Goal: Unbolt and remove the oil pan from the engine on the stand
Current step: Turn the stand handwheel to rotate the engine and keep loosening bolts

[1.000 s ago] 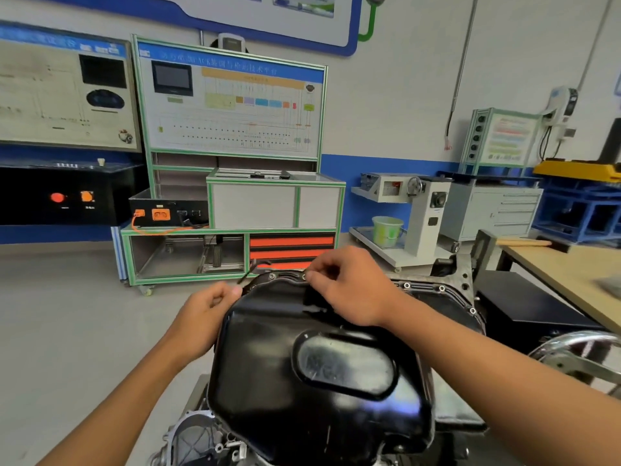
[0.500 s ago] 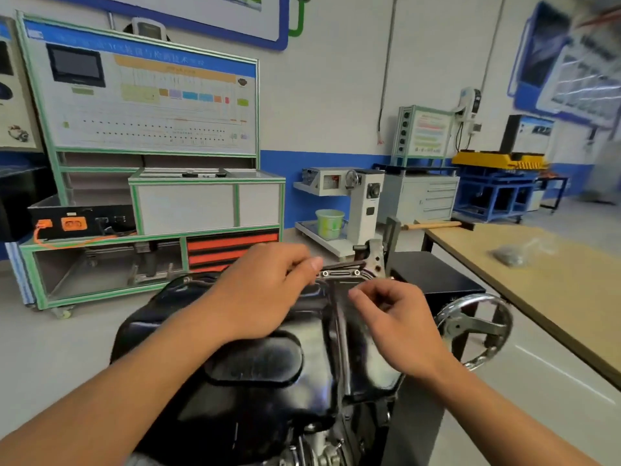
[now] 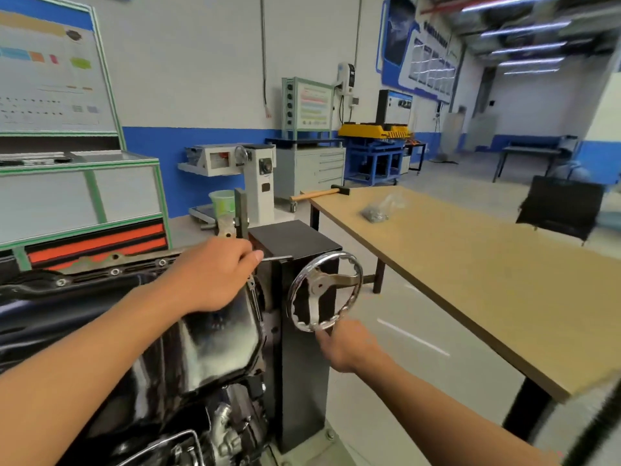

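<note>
The glossy black oil pan sits on top of the upturned engine, low and left. Bolts show along its far flange. My left hand lies on the pan's right end, its fingers curled over the rim beside the black stand column; what the fingertips hold is hidden. My right hand reaches up from below. Its straight fingers touch the lower rim of the chrome handwheel on the stand.
To the right runs a long wooden table with a hammer and a plastic bag of small parts. A green-framed training cabinet stands behind the engine. Grey floor lies between stand and table.
My view has swung right. My right hand left the pan's flange and dropped to the handwheel. My left hand slid to the pan's right end.
</note>
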`<act>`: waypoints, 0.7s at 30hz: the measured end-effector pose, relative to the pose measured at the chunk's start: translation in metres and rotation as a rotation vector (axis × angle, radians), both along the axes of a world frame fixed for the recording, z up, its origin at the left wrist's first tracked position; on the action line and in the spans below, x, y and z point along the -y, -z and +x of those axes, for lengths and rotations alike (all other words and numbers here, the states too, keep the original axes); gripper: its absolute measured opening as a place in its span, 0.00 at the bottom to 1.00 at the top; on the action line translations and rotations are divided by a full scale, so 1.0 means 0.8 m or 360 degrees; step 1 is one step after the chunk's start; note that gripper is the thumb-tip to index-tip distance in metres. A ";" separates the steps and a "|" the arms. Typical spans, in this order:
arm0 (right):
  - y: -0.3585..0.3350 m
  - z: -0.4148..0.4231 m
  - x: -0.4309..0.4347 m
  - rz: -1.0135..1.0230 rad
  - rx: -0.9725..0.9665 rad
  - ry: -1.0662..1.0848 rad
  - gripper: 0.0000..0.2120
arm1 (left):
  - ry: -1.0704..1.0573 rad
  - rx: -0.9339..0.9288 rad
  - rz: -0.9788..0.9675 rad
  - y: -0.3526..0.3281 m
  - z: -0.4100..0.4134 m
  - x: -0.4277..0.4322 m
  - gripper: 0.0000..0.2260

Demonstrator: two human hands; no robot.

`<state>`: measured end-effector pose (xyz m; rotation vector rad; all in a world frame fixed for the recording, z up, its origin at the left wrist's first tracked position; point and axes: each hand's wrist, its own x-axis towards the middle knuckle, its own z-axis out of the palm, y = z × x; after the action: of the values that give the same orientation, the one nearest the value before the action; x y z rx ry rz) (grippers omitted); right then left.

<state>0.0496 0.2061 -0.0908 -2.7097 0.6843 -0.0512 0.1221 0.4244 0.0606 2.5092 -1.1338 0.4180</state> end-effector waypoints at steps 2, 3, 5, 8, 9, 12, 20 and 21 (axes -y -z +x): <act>0.021 0.010 -0.008 0.0012 -0.0118 -0.0075 0.25 | 0.0011 -0.0062 0.0048 0.013 0.008 -0.008 0.20; 0.027 0.016 -0.011 -0.0001 -0.0123 -0.0074 0.25 | 0.0017 -0.0083 0.0072 0.018 0.009 -0.012 0.20; 0.033 0.025 -0.011 0.0018 -0.0049 -0.0021 0.24 | 0.0044 -0.0099 0.0082 0.019 0.011 -0.013 0.19; 0.035 0.031 -0.021 0.0231 0.0123 0.0020 0.19 | 0.0050 -0.0119 0.0012 0.008 0.017 -0.008 0.20; 0.031 0.031 -0.028 0.0319 0.0225 0.0010 0.18 | 0.0040 -0.0118 -0.0026 0.005 0.020 -0.006 0.20; -0.004 0.036 -0.037 0.0480 0.0557 -0.0008 0.22 | 0.0032 -0.0124 -0.0109 0.002 0.025 -0.008 0.20; -0.018 0.029 -0.034 0.0676 0.0678 -0.0065 0.20 | 0.0024 -0.0135 -0.0081 0.003 0.018 -0.013 0.20; 0.005 0.027 -0.035 0.0656 0.0611 -0.0074 0.18 | 0.0025 -0.0140 -0.0095 0.002 0.020 -0.014 0.20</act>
<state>0.0714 0.2341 -0.0950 -2.2305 0.4563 -0.3663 0.1385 0.4359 0.0593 2.4405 -1.0909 0.3292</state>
